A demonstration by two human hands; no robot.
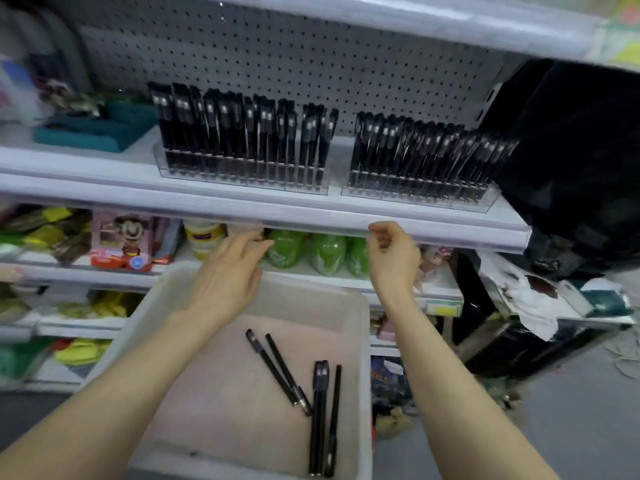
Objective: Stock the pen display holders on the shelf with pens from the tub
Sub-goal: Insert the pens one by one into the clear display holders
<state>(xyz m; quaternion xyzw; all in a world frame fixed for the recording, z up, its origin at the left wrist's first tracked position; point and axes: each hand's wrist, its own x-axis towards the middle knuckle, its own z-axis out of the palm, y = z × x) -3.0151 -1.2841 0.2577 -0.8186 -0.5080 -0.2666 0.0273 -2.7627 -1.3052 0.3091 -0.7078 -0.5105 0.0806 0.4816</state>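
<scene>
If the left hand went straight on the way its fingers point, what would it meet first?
Probably the nearest green bottle: the left hand points its straight fingers up and right at it, over the far rim of the tub. Depth is unclear.
</scene>
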